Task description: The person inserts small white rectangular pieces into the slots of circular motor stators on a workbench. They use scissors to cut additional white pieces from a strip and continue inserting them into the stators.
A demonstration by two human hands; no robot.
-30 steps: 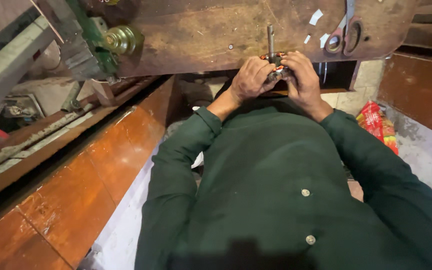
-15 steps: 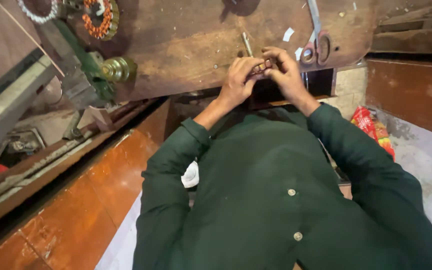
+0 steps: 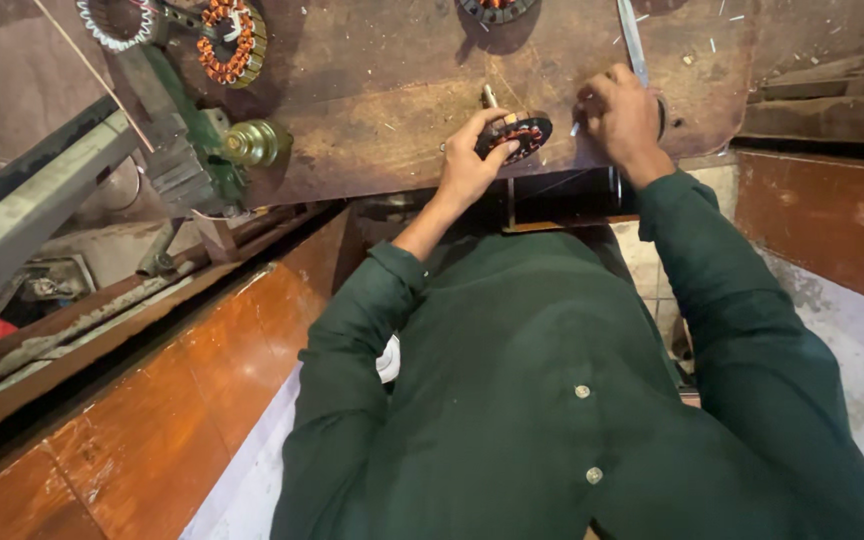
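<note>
From the head view, a worn wooden bench top (image 3: 382, 110) fills the upper part of the picture, its near edge running just above the person's chest. The left hand (image 3: 467, 165) sits right at that edge, fingers curled around a small round motor stator (image 3: 522, 135), dark-rimmed with copper windings, which lies on the wood close to the bench's front lip. The right hand (image 3: 622, 115) rests just beside the stator on its right, fingers bent over something small and pale; whether it actually pinches anything cannot be told. A thin metal strip (image 3: 632, 35) runs up the bench from above that hand.

Open wood lies between the hands and the far left of the bench, where a larger wound stator (image 3: 230, 28) and a toothed ring (image 3: 112, 25) sit well apart from the work. A brass knob (image 3: 255, 143) on a green metal fixture (image 3: 187, 130) crowds the bench's left corner.

The bench surface is scratched, stained and strewn with pale scraps. Below left, a glossy orange-brown plank (image 3: 132, 420) slopes away. The sleeves are dark green cloth with pale buttons.
</note>
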